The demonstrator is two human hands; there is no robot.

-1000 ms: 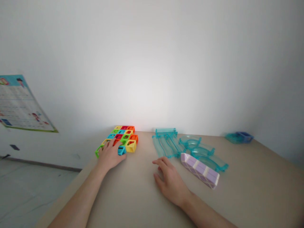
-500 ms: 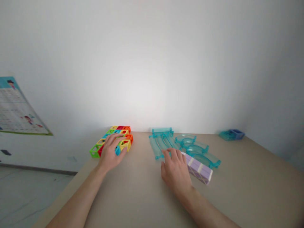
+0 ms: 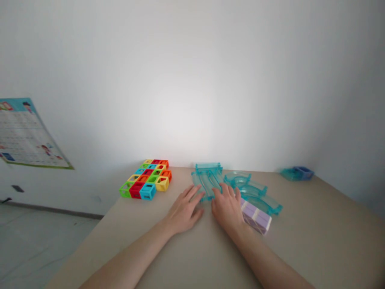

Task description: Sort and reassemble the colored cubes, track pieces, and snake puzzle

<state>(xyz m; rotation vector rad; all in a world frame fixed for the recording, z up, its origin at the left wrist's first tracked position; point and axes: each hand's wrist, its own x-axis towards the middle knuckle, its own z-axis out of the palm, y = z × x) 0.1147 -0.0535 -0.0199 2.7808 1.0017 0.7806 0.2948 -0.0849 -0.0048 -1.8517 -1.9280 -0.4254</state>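
My left hand [image 3: 185,209] is low over the table with its fingers spread, the tips at the near left end of the straight teal track pieces [image 3: 198,181]. Beside it, my right hand [image 3: 227,208] has bent, parted fingers at the near right end of the same pieces. Nothing shows in either hand, though I cannot tell how firmly they touch the tracks. Just right of my right hand lies a long purple block [image 3: 255,216] with pale bands, its far end partly hidden. Behind the block are several curved teal track pieces [image 3: 251,190].
Colourful open-sided cubes [image 3: 144,176] stand in rows on the left of the table [image 3: 168,257]. A blue open box [image 3: 303,173] with teal pieces [image 3: 290,174] beside it is at the far right. The wall [image 3: 192,80] borders the table's back; a poster [image 3: 30,136] hangs left.
My left hand has moved right, from the cubes to the straight tracks. My right hand has shifted slightly, staying by the purple block. The view has turned a little left.
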